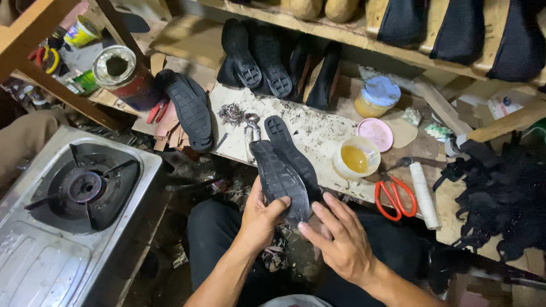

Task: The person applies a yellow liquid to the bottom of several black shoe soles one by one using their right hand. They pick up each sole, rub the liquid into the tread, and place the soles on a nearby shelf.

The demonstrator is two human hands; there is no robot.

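Both forearms come up from the near edge, above the person's dark trousers. Left hand is closed around the near end of a black shoe held sole-up, thumb laid across the treaded sole. Right hand lies just beside it with fingers spread and flat, fingertips pressing the shoe's near right edge; it is open against the shoe, not wrapped around it. The shoe's far end rests on the near edge of the desk, beside and partly over a second black sole lying flat there.

Just beyond are metal pincers and a small heap of tacks. To the right stand an open tub of yellow glue, its pink lid, and red-handled scissors. Another black shoe lies sole-up to the left, more stand on a far shelf, and a gas stove sits at the near left.

Judging by the grip, the step in hand is pressing the sole down onto the upper along its edge. A next move would call for steady pressure worked around the rim while the left hand keeps the shoe from twisting.
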